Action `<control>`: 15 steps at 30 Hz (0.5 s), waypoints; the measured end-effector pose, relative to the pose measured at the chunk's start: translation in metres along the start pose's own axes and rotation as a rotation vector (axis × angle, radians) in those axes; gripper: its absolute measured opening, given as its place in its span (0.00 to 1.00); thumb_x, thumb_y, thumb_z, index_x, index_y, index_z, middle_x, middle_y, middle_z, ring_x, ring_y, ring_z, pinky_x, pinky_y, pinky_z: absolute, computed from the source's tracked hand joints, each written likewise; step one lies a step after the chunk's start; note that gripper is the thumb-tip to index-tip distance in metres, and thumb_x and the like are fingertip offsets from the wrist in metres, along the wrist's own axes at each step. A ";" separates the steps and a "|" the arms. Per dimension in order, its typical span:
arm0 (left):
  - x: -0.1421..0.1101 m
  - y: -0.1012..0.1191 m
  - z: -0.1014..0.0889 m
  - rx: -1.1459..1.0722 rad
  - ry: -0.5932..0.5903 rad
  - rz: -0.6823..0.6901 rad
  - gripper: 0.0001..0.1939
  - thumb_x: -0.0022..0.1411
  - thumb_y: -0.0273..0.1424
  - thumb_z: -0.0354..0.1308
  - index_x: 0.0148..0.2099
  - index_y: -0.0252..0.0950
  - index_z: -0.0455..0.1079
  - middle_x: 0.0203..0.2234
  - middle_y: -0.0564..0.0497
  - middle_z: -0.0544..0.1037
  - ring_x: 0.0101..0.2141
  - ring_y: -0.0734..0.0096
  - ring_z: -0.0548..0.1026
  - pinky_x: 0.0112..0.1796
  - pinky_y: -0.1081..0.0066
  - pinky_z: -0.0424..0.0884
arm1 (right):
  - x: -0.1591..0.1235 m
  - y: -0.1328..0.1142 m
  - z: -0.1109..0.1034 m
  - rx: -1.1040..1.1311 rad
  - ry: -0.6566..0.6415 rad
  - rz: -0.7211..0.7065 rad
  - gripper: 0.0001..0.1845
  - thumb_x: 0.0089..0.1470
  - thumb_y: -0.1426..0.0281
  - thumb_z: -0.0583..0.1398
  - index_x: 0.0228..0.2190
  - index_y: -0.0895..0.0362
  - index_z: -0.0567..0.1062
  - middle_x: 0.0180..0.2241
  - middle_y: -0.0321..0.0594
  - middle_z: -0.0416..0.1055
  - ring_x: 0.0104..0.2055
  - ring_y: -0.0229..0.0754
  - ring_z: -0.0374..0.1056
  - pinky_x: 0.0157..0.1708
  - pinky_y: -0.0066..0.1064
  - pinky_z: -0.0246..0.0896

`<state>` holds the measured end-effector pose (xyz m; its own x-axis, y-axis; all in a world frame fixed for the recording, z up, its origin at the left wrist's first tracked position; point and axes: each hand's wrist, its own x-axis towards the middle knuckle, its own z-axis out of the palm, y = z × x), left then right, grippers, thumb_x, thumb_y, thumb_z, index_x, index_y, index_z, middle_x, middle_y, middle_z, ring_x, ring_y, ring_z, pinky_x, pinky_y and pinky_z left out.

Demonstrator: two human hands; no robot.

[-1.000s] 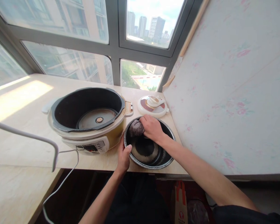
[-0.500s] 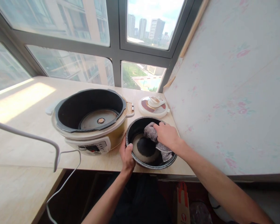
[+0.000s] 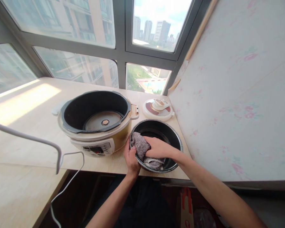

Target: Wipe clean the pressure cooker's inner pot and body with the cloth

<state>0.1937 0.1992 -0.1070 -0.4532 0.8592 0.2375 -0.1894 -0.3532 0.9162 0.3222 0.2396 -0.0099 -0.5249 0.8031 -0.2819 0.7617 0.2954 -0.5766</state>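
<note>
Left hand (image 3: 132,160) curls around the round black pot (image 3: 174,136) near the counter edge (image 3: 102,170); right hand (image 3: 158,147) clutches fuzzy cloth (image 3: 140,145) inside, room beyond.

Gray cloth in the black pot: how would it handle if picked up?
The gray cloth is probably floppy: it lies bunched and folded under the right hand. Its rough-looking, textured surface suggests it shouldn't slip easily, though dampness can't be judged. Loose, uneven folds inside the black pot make rolling unlikely.
</note>
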 end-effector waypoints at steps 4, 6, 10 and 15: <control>0.000 -0.003 -0.001 0.015 0.000 -0.003 0.25 0.62 0.34 0.51 0.57 0.31 0.74 0.53 0.42 0.77 0.55 0.55 0.74 0.57 0.62 0.68 | 0.000 -0.006 0.016 0.143 0.101 0.049 0.18 0.45 0.72 0.59 0.41 0.57 0.69 0.41 0.42 0.74 0.41 0.46 0.69 0.41 0.33 0.61; 0.000 -0.004 -0.001 0.015 0.012 -0.011 0.24 0.61 0.34 0.52 0.57 0.31 0.74 0.53 0.42 0.77 0.55 0.55 0.74 0.57 0.62 0.68 | -0.005 -0.004 0.018 0.247 0.143 0.013 0.16 0.44 0.73 0.59 0.39 0.56 0.70 0.39 0.39 0.73 0.40 0.43 0.67 0.41 0.31 0.60; 0.000 -0.006 0.000 0.002 0.058 -0.023 0.23 0.60 0.34 0.53 0.55 0.33 0.76 0.52 0.42 0.78 0.55 0.54 0.73 0.58 0.59 0.67 | -0.025 0.008 0.007 0.365 0.066 -0.120 0.19 0.44 0.75 0.60 0.41 0.58 0.73 0.39 0.36 0.73 0.40 0.41 0.66 0.42 0.30 0.60; 0.001 -0.006 0.000 -0.040 0.014 -0.011 0.23 0.61 0.35 0.54 0.55 0.34 0.76 0.50 0.43 0.79 0.53 0.55 0.75 0.56 0.59 0.69 | -0.050 0.028 -0.024 0.173 -0.121 -0.334 0.25 0.42 0.82 0.57 0.43 0.58 0.78 0.45 0.40 0.76 0.47 0.43 0.68 0.50 0.34 0.58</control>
<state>0.1949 0.2019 -0.1124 -0.4628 0.8580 0.2229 -0.2285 -0.3585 0.9051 0.3789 0.2205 0.0060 -0.7818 0.6077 -0.1395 0.4717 0.4302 -0.7697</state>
